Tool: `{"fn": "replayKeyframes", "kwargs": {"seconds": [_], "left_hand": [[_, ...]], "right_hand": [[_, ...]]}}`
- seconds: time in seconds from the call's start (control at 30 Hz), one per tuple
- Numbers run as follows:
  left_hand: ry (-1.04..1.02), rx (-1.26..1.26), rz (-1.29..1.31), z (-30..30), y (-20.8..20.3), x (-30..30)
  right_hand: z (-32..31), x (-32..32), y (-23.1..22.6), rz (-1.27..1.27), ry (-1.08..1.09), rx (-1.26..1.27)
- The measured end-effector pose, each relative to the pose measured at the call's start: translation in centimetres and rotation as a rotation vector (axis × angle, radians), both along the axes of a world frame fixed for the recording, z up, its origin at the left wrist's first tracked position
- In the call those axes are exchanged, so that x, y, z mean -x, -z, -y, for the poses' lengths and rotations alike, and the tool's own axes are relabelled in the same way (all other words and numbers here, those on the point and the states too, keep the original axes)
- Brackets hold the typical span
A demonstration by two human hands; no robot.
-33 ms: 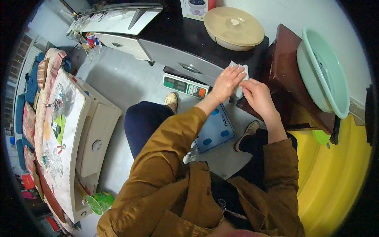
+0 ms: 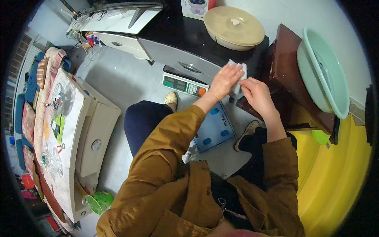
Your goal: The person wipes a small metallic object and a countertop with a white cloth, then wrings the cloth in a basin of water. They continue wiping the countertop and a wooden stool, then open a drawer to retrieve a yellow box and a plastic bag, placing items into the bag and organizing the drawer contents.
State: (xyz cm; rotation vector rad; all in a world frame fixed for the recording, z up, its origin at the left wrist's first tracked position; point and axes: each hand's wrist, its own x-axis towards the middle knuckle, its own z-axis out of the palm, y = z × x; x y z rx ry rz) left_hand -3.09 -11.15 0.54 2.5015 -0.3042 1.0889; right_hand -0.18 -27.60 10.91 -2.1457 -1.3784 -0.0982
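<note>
In the head view, the left hand [image 2: 227, 80] lies with its fingers stretched across a crumpled white cloth [image 2: 242, 72], which sticks out past the fingertips and below them. The right hand [image 2: 258, 96] is just beside it, fingers bent and thumb close to the fingers at the cloth's near right edge. The two hands are close together over the cloth; whether either one actually grips it cannot be told.

Beyond the hands runs a black cabinet top [image 2: 173, 29], carrying a round beige box with a lid [image 2: 221, 27]. Left of the left hand, on the floor, is a white device with a green panel [image 2: 182, 85]. Nearer the body, below the hands, lies a flat blue board [image 2: 217, 132]. To the right of the right hand stands a brown wooden table [image 2: 290, 75] with a pale green basin [image 2: 306, 67].
</note>
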Motion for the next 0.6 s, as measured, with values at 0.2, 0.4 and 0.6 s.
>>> {"fn": "replayKeyframes", "kwargs": {"seconds": [0.2, 0.4, 0.6], "left_hand": [[-0.246, 0.043, -0.001, -6.8, 1.4, 1.0], [-0.527, 0.127, 0.053, -15.3, 2.0, 2.6], [-0.688, 0.123, 0.064, -22.4, 2.2, 3.3]], "right_hand": [[-1.0, -1.5, 0.9, -0.051, 0.06, 0.05], [-2.0, -1.6, 1.0, -0.055, 0.07, 0.055], [-3.9, -2.4, 1.7, -0.058, 0.069, 0.064]]}}
